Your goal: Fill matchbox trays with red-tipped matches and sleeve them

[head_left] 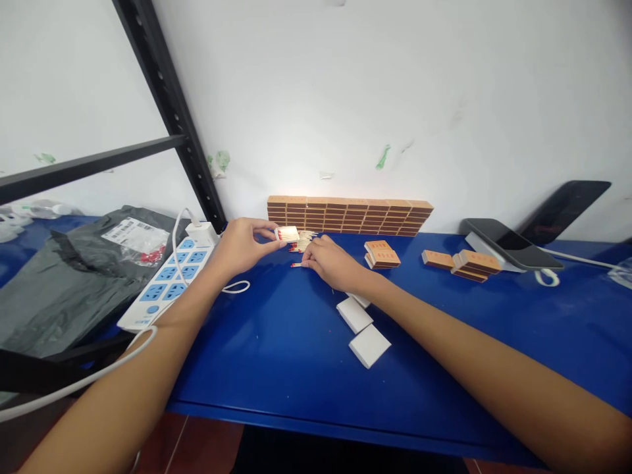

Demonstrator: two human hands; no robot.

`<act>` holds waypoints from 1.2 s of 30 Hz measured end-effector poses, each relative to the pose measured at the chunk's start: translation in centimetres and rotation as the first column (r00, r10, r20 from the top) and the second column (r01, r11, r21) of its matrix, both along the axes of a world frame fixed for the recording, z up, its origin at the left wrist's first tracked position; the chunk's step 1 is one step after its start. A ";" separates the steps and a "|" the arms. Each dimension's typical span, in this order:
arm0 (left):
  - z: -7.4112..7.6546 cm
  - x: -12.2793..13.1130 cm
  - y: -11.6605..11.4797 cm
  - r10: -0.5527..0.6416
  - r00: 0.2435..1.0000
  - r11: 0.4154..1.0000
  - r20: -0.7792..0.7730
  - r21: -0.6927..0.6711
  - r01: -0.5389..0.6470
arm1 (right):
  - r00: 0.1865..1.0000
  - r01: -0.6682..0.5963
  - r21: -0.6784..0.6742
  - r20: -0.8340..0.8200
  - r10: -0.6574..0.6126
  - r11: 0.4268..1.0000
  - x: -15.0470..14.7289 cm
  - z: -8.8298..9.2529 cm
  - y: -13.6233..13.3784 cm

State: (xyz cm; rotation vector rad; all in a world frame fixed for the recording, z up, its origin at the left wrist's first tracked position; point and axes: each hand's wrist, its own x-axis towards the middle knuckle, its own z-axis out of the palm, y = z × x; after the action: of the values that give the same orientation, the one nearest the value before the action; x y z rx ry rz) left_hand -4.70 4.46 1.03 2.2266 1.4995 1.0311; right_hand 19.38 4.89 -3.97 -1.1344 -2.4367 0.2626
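My left hand [247, 245] grips a small white tray filled with red-tipped matches [288, 234] between thumb and fingers, held just above the table. My right hand [323, 260] is to its right and a little nearer, its fingertips pinched on matches [297, 264] whose red ends point left. A loose pile of matches [307, 241] lies on the blue table between and behind the hands. White tray pieces [370, 345] rest in front of my right hand, one of them partly under the wrist.
Stacked matchboxes [345, 216] form a long row against the wall. More boxes [382, 254] and another small stack [476, 263] sit to the right, near a phone [513, 243] on a stand. Left are a power strip [170, 280], cables, a grey bag [79, 276] and a black rack [170, 99].
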 end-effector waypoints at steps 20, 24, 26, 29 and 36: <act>0.0 0.4 -0.4 -0.091 0.995 0.992 -0.028 -0.092 0.088 | 0.982 0.131 0.176 -0.156 -0.103 0.976 2.2 1.5 0.1; 0.2 0.8 -0.6 -0.130 0.991 0.986 -0.015 -0.110 0.127 | 0.978 0.138 0.189 -0.178 -0.104 0.972 2.1 1.4 0.1; 0.2 0.9 -0.6 -0.141 0.990 0.985 -0.013 -0.099 0.139 | 0.979 0.133 0.197 -0.181 -0.098 0.971 2.1 1.3 0.1; 0.2 0.9 -0.6 -0.145 0.989 0.986 -0.014 -0.083 0.143 | 0.978 0.135 0.197 -0.184 -0.099 0.971 2.1 1.2 0.2; 0.3 0.9 -0.7 -0.135 0.990 0.986 -0.032 -0.099 0.131 | 0.980 0.129 0.193 -0.173 -0.096 0.973 2.0 1.2 0.1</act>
State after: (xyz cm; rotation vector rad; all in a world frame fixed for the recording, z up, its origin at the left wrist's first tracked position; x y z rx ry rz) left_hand -3.81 3.73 1.37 2.2555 1.3638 0.8617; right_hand 21.38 4.95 -2.72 -1.1106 -2.1913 0.0643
